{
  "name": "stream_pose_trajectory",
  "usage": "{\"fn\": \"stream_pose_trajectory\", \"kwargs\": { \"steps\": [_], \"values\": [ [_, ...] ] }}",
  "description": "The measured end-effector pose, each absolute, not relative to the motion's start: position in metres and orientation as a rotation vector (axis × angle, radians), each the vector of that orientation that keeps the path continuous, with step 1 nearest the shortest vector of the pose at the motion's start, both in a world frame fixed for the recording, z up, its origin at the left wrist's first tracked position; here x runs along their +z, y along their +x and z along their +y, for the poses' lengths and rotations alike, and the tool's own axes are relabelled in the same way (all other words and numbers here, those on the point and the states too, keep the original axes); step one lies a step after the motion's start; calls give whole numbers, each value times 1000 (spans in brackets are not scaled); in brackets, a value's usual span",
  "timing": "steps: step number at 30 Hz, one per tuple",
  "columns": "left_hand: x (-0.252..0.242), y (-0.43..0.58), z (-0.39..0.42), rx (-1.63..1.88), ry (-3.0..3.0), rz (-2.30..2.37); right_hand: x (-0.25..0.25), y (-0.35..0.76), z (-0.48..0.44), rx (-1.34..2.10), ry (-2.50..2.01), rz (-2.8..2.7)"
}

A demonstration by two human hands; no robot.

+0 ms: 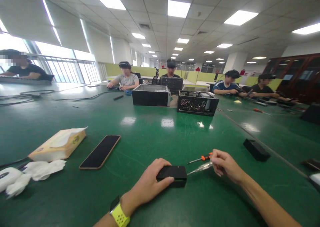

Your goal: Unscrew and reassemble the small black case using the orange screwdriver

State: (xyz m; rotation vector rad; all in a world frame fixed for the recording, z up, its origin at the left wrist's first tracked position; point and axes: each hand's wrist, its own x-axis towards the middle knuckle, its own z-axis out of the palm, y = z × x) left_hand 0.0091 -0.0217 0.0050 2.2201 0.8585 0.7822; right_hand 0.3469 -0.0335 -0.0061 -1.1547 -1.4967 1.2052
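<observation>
My left hand (pixel 152 178) is wrapped around a small black rectangular box (pixel 176 172) low over the green table, thumb along the near side and fingers on the far side. A clear-handled screwdriver (pixel 203 167) is pinched in my right hand (pixel 225 165), its thin shaft pointing left. The tip is at the right end of the black box; whether it touches cannot be made out. Just behind it lies a second screwdriver (pixel 198 159) with an orange and black handle, partly hidden by my right hand.
To the left lie a phone (pixel 100 152), a tissue pack (pixel 58 143) and crumpled tissues (pixel 45 168). Another black block (pixel 256 149) rests at right. Two computer cases (pixel 151 96) stand farther back on the green table (pixel 140 133). Several people sit around it.
</observation>
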Motion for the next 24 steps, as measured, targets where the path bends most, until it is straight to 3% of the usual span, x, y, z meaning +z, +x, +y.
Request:
{"fn": "stream_pose_trajectory", "kwargs": {
  "steps": [5, 9, 14, 20, 24],
  "values": [
    [7, 7, -24, 818, 2241, 820, 6, 319, -45, 1250, -1246, -1704],
    [4, 6, -23, 802, 2218, 889, 18, 303, -61, 1043, -1362, -2098],
    [3, 5, -24, 857, 2175, 952, 5, 308, -53, 1725, -1336, -1967],
    [15, 8, -27, 860, 2333, 892, -1, 301, -42, 1099, -1305, -1712],
    [17, 12, -28, 835, 2402, 917, -7, 248, -43, 740, -1347, -2029]
  ]
}}
